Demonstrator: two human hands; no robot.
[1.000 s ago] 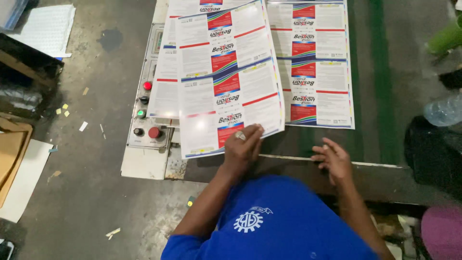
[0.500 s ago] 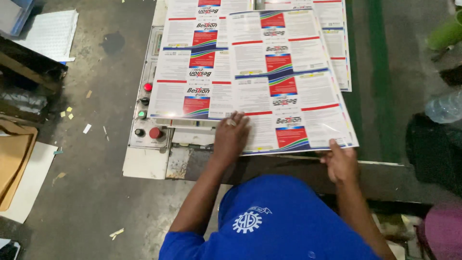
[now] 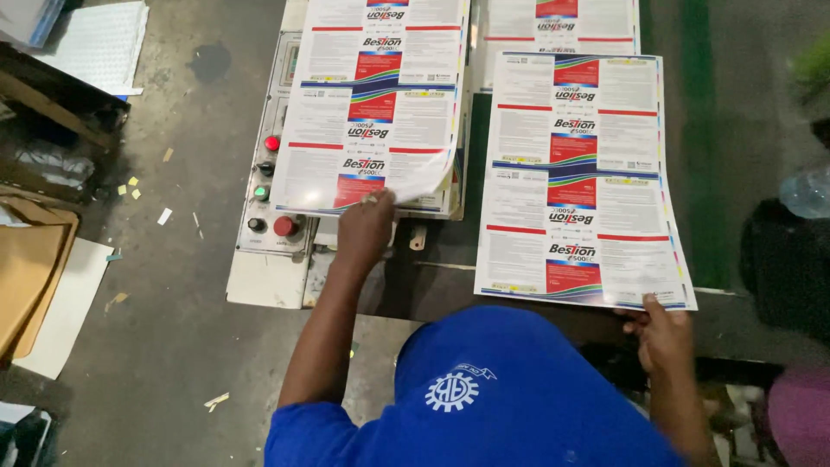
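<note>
Table: the dark work table (image 3: 709,173) runs away from the person, with the control panel (image 3: 268,186) just left of the left hand.
Right sheet: one printed sheet (image 3: 579,177) lies flat, long axis pointing away from the body, directly ahead of the right hand (image 3: 664,333) — that hand pinches its near edge, fingers closed on the paper.
Left stack: one stack of printed sheets (image 3: 376,95) sits ahead of the left hand (image 3: 365,229), long axis also away; its top sheet's near corner is curled up under the fingers, probably gripped, though the fingertips are hidden.
Sheets beyond: another printed sheet (image 3: 562,22) past the right one.
Buttons: five on the panel — two red, one green, two dark.
</note>
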